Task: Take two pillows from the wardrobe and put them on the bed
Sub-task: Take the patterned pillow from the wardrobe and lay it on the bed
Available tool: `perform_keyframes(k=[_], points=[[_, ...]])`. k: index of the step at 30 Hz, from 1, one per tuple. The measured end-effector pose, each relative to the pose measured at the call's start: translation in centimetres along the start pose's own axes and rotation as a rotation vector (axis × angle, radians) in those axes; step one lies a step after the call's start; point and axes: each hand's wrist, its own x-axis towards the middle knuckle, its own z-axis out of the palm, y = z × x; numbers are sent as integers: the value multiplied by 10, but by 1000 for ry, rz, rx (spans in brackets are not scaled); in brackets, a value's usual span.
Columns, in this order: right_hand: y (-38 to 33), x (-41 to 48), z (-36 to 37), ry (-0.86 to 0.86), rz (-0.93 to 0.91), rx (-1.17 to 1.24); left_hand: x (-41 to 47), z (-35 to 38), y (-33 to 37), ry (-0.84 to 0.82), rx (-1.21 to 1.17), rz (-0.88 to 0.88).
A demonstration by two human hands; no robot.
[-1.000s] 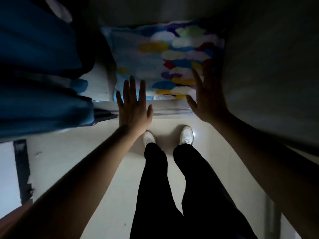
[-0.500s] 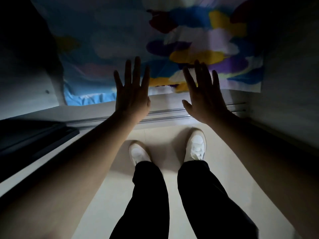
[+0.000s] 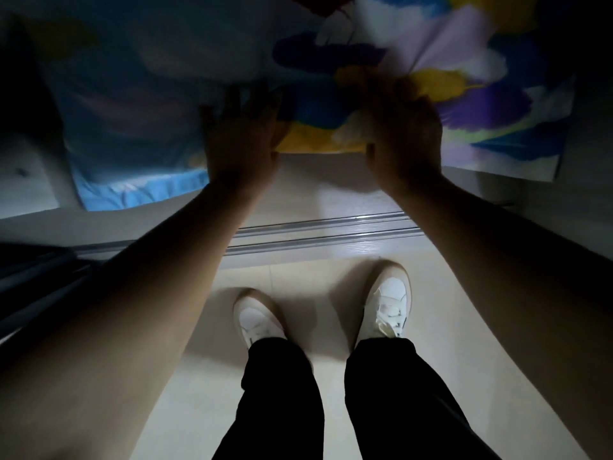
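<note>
Blue, yellow, purple and white patches fill the top of the view: that is the pillow, lying on the wardrobe floor, its upper part cut off by the frame edge and its left side sunk in shadow. Only one pillow can be made out; whether a second lies under or behind it cannot be told. Both hands are blurred and dark. The left hand, at about 11 o'clock from the shoes, lies flat on the pillow's near edge with fingers spread wide, and whether anything is pinched under it cannot be told. The right hand, at about 1 o'clock, has its fingers curled, and the cloth bunches into folds fanning out from the knuckles, so it looks to be gripping the pillow; the fingertips themselves are hidden in the cloth. Both forearms run in from the lower corners and cover much of the floor. Between the arms, a metal sliding-door track crosses the wardrobe's front lip, partly hidden by each forearm. Below it, two white shoes stand on pale tile, black trouser legs rising toward 6 o'clock. At 9 o'clock a dark shape sits too dim to identify. The wardrobe's right wall fades to black at 3 o'clock.
</note>
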Motion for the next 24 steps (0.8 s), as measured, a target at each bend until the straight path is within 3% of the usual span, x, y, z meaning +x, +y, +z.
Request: perform_keyframes(k=[6,13,21,24], points=[[-28,-31,-64,-99,81,105,-33,-80,-5,18,-103,43],[-56,-121,-142,-104,34,-13,-122,-186,-17,76,-337,121],[-89,-173,-293,-116,64,174,-190,-303,-15,-175,-356,-18],[-101,-215,-335,-157,87,210,-222,-346,-3,-258,-341,89]])
